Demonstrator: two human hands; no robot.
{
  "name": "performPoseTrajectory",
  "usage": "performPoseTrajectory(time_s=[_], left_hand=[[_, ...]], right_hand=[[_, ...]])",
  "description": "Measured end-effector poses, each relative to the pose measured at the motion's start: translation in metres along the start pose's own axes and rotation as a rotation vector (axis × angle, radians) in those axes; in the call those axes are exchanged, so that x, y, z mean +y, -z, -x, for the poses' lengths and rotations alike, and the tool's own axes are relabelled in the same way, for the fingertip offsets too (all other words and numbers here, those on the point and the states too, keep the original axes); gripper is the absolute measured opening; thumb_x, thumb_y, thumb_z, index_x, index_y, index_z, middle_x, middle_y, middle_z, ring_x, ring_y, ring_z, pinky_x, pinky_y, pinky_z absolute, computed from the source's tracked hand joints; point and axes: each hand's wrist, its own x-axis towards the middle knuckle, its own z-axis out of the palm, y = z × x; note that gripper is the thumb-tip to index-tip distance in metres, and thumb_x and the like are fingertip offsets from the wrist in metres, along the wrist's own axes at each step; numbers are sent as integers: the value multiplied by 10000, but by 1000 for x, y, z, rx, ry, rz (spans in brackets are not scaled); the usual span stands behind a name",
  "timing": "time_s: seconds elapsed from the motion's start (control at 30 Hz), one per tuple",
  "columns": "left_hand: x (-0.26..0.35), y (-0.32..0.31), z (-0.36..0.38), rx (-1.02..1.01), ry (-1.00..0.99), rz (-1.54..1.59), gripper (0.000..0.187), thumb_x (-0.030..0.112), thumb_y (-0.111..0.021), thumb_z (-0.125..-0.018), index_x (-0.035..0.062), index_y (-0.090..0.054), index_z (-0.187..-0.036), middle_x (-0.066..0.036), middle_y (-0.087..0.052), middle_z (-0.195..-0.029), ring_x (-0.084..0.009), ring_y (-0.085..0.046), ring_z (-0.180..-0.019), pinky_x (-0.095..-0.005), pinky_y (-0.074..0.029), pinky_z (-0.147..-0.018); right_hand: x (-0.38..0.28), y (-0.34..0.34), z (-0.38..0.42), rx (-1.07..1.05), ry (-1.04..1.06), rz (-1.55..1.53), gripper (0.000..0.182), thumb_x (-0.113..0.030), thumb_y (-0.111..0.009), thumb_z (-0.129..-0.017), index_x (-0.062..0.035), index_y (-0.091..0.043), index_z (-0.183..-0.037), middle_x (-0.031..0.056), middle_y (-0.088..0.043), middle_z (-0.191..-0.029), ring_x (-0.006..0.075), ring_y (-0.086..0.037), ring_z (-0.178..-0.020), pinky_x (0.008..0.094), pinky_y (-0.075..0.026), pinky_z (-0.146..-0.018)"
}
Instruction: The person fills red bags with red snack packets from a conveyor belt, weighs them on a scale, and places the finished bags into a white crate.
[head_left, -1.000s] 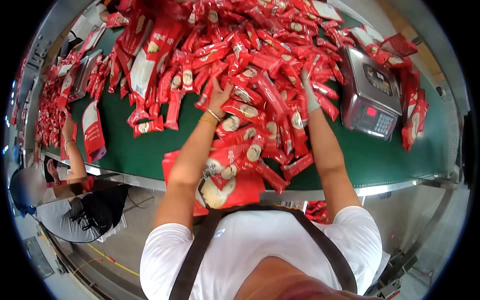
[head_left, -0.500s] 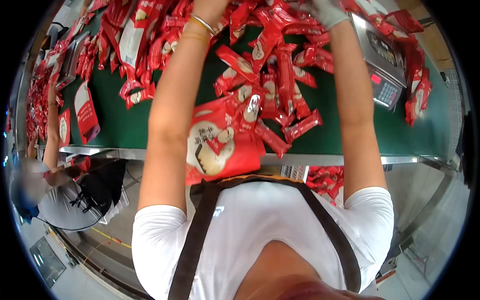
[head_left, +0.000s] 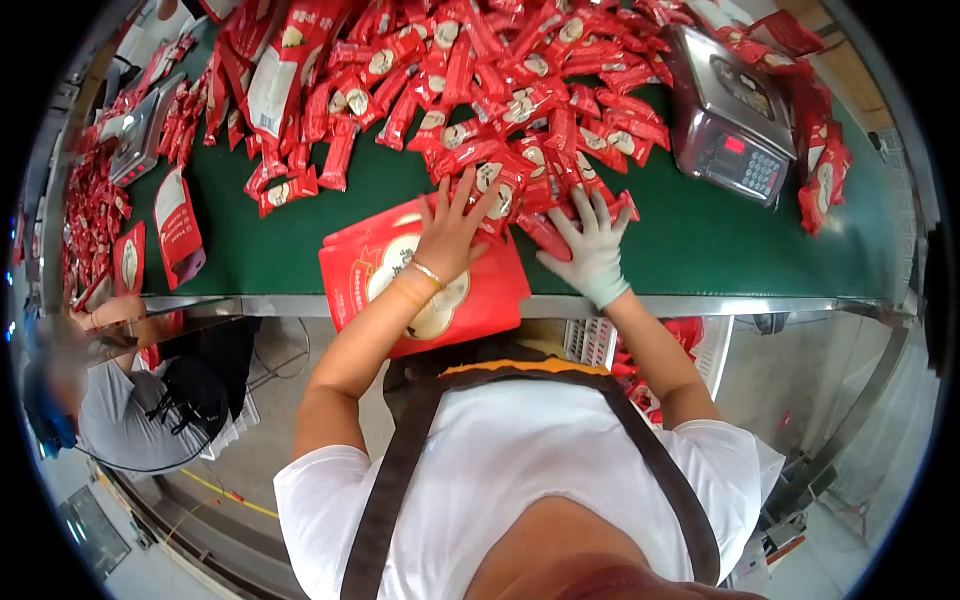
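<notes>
My left hand (head_left: 447, 238), bare with a bracelet at the wrist, lies with fingers spread over the top of a flat red pouch (head_left: 350, 285). Its fingertips reach the near edge of a heap of small red wrapped packets (head_left: 500, 110). My right hand (head_left: 592, 255) wears a pale glove and has its fingers apart. Under and between those fingers lie a few packets, one of them a red packet (head_left: 545, 238) beside the thumb. The pouch has a cream printed patch and hangs partly over the table's front edge.
A digital scale (head_left: 735, 120) with a lit red display stands right of the heap. More red pouches (head_left: 270, 85) lie back left, and a second scale (head_left: 143, 135) stands beyond. A co-worker (head_left: 150, 400) sits at left. Below the edge is a white crate (head_left: 590, 343) with red packets nearby.
Both hands have come back from the far side of the heap to its near edge. Packets have shifted nearer, off the pouch, and the pouch has moved slightly left.
</notes>
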Motion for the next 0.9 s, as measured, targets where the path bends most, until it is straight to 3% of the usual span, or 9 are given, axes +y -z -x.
performPoseTrajectory(time_s=[0.03,0.13,0.3,0.37,0.47,0.53,0.6,0.67,0.9], left_hand=[[-4,5,-17,125,-80,41,857,-8,-665,-728,239,-320,-1472,-132,-235,-1529,-482,-287,-1333,-513,-377,-1054],[-37,-2,-84,154,-58,44,778,-47,-584,-764,263,-374,-1445,-98,-301,-1505,-418,-341,-1326,-477,-402,-1044],[-42,7,-152,216,4,-120,739,-44,-502,-817,343,-375,-1434,-52,-305,-1512,-326,-381,-1323,-488,-476,-955],[-38,4,-153,269,63,-149,708,57,-573,-830,341,-354,-1440,-86,-262,-1533,-366,-345,-1342,-583,-460,-915],[-2,4,-87,329,220,-253,681,153,-612,-843,272,-340,-1456,-122,-242,-1542,-403,-318,-1355,-659,-372,-958],[13,9,-31,323,290,-260,710,243,-637,-844,190,-314,-1474,-145,-229,-1548,-419,-285,-1375,-712,-262,-1000],[32,-5,36,196,300,-179,806,352,-679,-809,152,-291,-1487,-155,-224,-1552,-420,-249,-1396,-733,-196,-1017],[60,-13,119,-31,258,-137,997,541,-746,-689,163,-289,-1491,-163,-241,-1545,-425,-229,-1406,-745,-157,-1019],[25,-21,150,43,94,-219,823,369,-728,-760,215,-341,-1470,-70,-322,-1524,-339,-286,-1403,-632,-212,-1087]], right_hand=[[14,-4,-8,30,9,1,647,-504,-768,-642,-249,-602,-1214,131,-412,-1408,375,-381,-1292,722,-185,-1018],[79,-43,-51,164,-1,53,635,-502,-777,-656,-255,-596,-1213,166,-416,-1390,366,-388,-1285,699,-192,-1041],[94,-48,-93,-4,-199,202,709,-670,-614,-750,-259,-517,-1319,202,-374,-1445,385,-290,-1371,666,-152,-1090],[91,-42,-101,-80,-262,242,766,-651,-629,-749,-250,-453,-1377,182,-345,-1479,375,-246,-1402,668,-149,-1092],[75,-16,-85,-124,-313,127,779,-519,-708,-741,-195,-430,-1393,174,-340,-1484,377,-251,-1396,670,-148,-1091],[58,-11,-32,151,-359,-156,780,-218,-782,-694,-63,-423,-1369,206,-414,-1392,372,-386,-1287,491,-306,-1090],[18,-14,4,240,-448,-430,613,-178,-750,-732,-22,-504,-1271,199,-511,-1241,334,-529,-1131,388,-447,-970],[-47,-10,13,59,-631,-771,465,-167,-723,-768,1,-564,-1172,177,-558,-1115,296,-607,-978,356,-511,-859],[-84,-19,-38,-195,-590,-502,416,-308,-605,-846,-35,-598,-1160,225,-591,-1156,389,-590,-1039,439,-483,-883]])
